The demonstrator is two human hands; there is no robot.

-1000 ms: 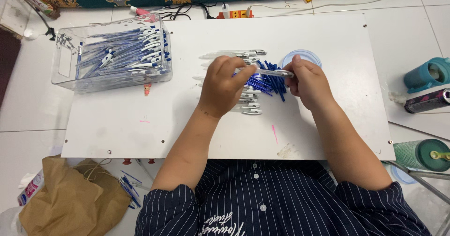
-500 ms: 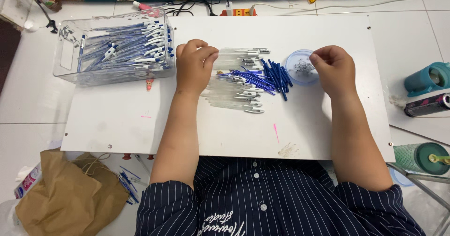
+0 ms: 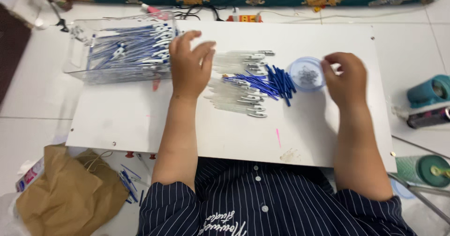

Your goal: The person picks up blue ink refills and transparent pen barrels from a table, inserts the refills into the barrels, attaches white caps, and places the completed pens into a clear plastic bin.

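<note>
Left to right: a clear plastic bin (image 3: 93, 72) of assembled blue-and-white pens stands at ten o'clock on the white board surface (image 3: 140, 118). The left hand (image 3: 190, 64), open and empty, fingers spread, hovers between the bin and the clear plastic pen barrels (image 3: 236, 93) near twelve o'clock. These look light, stiff and slippery; best pinched mid-barrel. Thin blue refills (image 3: 276, 81) touch them. A small round tub (image 3: 307, 74) of tiny parts lies just beside the loosely curled right hand (image 3: 344, 81); whether it holds anything cannot be told. Open room lies toward six o'clock.
</note>
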